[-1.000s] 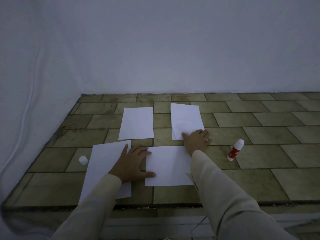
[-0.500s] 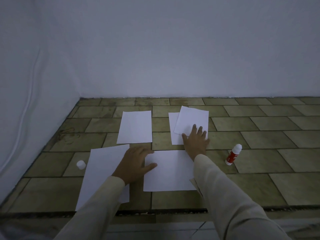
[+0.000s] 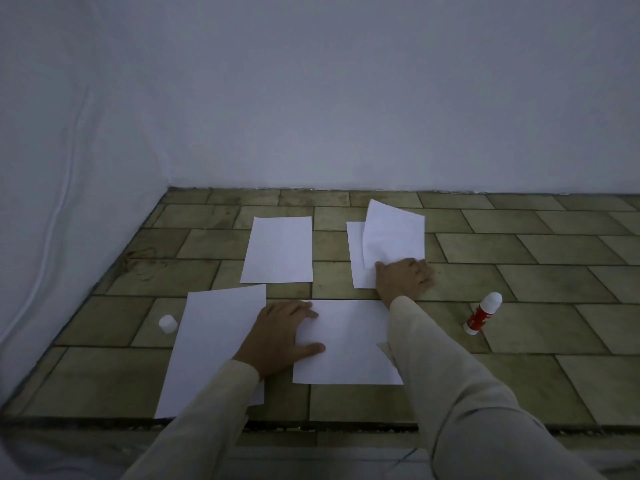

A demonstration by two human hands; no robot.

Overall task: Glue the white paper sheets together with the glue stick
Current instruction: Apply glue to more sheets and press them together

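Fingers of the right hand (image 3: 403,277) curl on a creased white paper sheet (image 3: 394,233), seemingly pinching its near edge. The left hand (image 3: 280,336) lies flat, fingers straight, on another white paper sheet (image 3: 346,348). A red-and-white glue stick (image 3: 482,313) lies on the olive tiled floor (image 3: 519,375) below a white wall (image 3: 346,116).

matt white paper sheets (image 3: 277,249), worn stone-look floor tiles (image 3: 554,249)

Dim rm: plain white walls (image 3: 346,98), olive-tan tiled surface (image 3: 519,341) w/ dark grout.
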